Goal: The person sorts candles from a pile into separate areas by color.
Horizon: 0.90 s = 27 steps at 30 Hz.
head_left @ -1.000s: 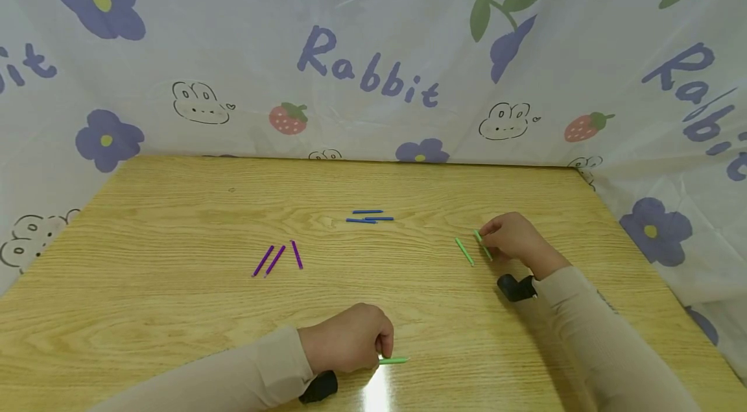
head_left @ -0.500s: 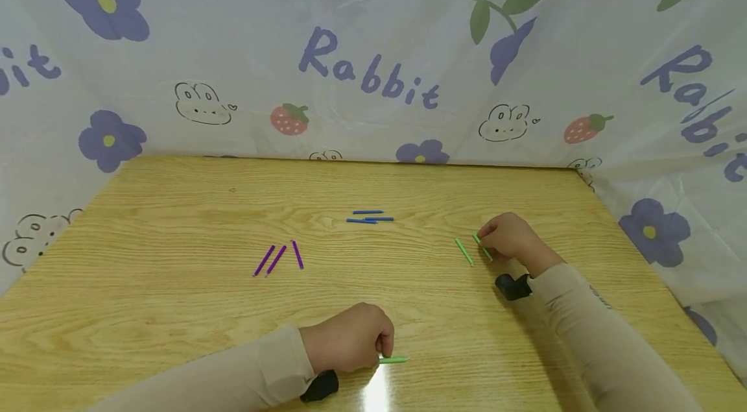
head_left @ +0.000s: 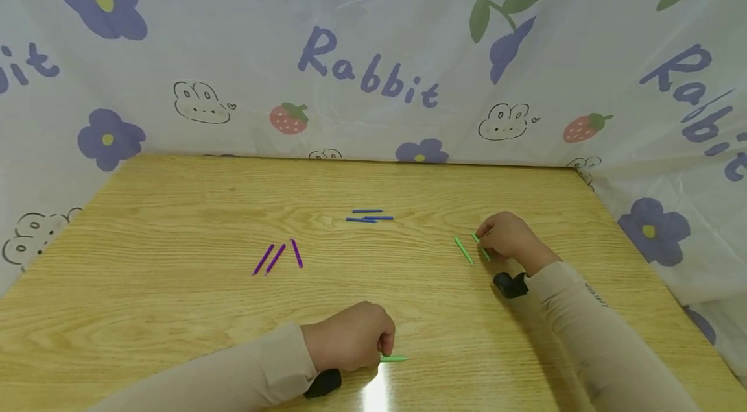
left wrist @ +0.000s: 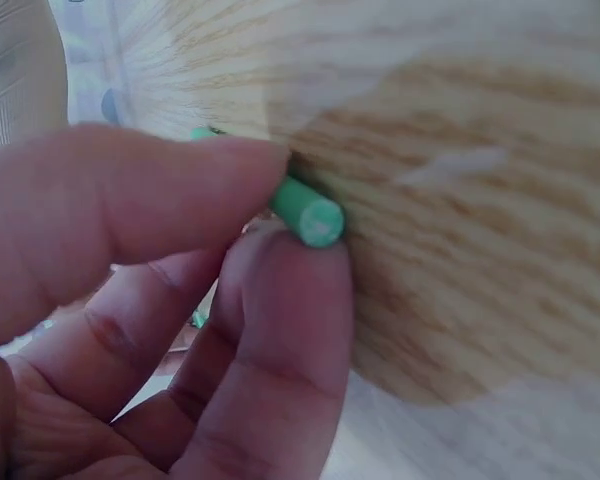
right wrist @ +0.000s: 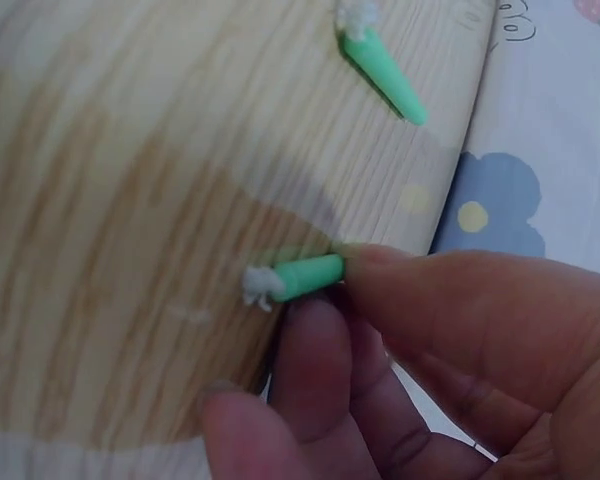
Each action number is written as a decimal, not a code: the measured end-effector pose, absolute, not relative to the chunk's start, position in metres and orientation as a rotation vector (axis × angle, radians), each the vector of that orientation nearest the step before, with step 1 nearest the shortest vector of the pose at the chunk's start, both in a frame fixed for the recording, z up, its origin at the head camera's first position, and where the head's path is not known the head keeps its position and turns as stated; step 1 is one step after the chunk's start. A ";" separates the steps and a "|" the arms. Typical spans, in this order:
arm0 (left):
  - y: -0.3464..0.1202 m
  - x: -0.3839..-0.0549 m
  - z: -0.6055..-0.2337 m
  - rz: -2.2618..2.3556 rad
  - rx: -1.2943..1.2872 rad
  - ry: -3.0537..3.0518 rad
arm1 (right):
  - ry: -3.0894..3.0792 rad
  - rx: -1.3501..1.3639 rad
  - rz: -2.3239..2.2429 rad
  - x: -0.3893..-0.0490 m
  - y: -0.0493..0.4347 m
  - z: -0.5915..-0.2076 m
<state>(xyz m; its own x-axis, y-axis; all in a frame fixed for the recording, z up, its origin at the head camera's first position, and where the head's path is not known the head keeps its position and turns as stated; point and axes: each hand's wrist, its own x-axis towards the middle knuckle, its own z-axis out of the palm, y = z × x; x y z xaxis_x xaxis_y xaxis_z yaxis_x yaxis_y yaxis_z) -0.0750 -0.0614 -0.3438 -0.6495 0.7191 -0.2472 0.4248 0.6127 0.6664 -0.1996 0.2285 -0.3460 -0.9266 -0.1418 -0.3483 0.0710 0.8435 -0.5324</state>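
My left hand (head_left: 353, 337), near the table's front edge, pinches a thin green candle (head_left: 395, 359) between thumb and finger. In the left wrist view this candle (left wrist: 305, 208) shows its flat round end just beyond the fingertips. Over on the right side, my right hand (head_left: 509, 237) pinches another green candle (head_left: 485, 253) at the tabletop; its white frayed wick (right wrist: 260, 285) sticks out in the right wrist view. Just left of it lies a separate green candle (head_left: 463, 250), roughly parallel. My fingers partly hide both pinched candles.
Three purple candles (head_left: 275, 259) lie left of centre on the wooden table (head_left: 175, 308). Farther back lie three blue candles (head_left: 378, 218), two of them touching or nearly so. A printed cloth (head_left: 373, 23) rises behind the table and along its sides.
My right hand has shifted slightly left with its green candle, closer to the green candle lying beside it. The left hand and the purple and blue candles stay put.
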 end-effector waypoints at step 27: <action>-0.060 -0.095 -0.336 1.136 0.742 2.320 | 2.675 -0.061 -0.705 -0.199 0.224 -0.340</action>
<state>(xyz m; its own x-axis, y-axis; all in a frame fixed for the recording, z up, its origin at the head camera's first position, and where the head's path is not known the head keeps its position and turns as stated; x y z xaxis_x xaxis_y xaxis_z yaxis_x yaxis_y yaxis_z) -0.0952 -0.0598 -0.3364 -0.7542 0.6376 -0.1568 0.2671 0.5161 0.8138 -0.1990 0.2242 -0.3404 -0.9299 -0.1343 -0.3425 0.0521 0.8736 -0.4838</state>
